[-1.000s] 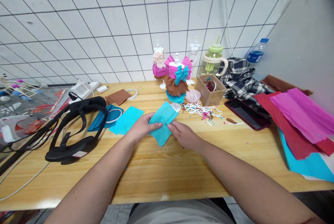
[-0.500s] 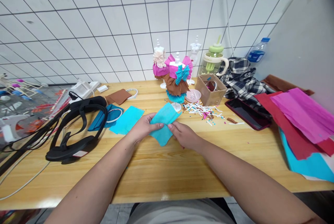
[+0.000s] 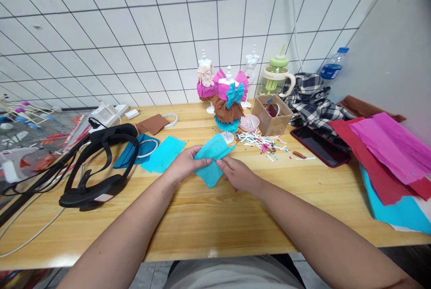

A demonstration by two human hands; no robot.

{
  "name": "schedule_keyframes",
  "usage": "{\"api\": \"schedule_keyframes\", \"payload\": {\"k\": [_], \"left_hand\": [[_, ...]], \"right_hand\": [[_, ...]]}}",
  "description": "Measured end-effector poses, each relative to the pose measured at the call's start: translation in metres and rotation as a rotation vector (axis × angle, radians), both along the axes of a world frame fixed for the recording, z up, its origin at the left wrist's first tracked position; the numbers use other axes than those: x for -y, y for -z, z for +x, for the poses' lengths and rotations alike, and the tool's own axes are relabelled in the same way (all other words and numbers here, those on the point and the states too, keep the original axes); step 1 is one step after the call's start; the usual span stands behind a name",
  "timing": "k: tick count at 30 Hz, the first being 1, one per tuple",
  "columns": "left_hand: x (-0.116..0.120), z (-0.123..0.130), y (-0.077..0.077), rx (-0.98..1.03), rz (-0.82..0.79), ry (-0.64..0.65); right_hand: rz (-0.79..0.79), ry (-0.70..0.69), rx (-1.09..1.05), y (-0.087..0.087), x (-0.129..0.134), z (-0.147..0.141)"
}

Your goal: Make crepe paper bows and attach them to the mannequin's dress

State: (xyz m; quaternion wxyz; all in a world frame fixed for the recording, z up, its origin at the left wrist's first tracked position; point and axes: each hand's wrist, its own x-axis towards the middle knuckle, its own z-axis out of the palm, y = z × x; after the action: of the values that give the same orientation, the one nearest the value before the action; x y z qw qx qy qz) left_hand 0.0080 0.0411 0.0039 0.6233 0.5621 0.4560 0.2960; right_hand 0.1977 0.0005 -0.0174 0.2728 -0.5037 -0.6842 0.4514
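A turquoise paper piece (image 3: 215,147) is held between both hands above the middle of the wooden table. My left hand (image 3: 188,164) grips its left side, with the thumb on top. At the right side my right hand (image 3: 239,174) is closed on the same paper, thumb near the other thumb. Just behind stands a small dress form (image 3: 229,100) wearing pink, brown and turquoise paper with a bow. Another turquoise sheet (image 3: 164,154) lies flat left of my left hand.
Paper scraps (image 3: 261,141), a cardboard box (image 3: 272,116) and a phone (image 3: 319,146) are right of the dress form. Coloured sheets (image 3: 393,149) lie at the far right. A black headset (image 3: 101,167) and brown paper (image 3: 153,124) are on the left.
The upper right corner of the held paper has shifted slightly to the right. Both hands have hardly moved.
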Motion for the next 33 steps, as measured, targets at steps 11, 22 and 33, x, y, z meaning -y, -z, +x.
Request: {"api": "schedule_keyframes", "payload": {"k": [11, 22, 33], "left_hand": [[0.0000, -0.0010, -0.0002, 0.015, -0.028, 0.000], [0.0000, -0.0001, 0.0047, -0.026, 0.008, 0.087], [0.0002, 0.0022, 0.0007, -0.004, 0.098, 0.005]], "right_hand": [[-0.015, -0.012, -0.006, -0.0008, -0.0007, 0.0017], [0.034, -0.025, 0.006, -0.0045, 0.0019, 0.0001], [-0.021, 0.007, -0.019, -0.0040, 0.0010, 0.0015]]}}
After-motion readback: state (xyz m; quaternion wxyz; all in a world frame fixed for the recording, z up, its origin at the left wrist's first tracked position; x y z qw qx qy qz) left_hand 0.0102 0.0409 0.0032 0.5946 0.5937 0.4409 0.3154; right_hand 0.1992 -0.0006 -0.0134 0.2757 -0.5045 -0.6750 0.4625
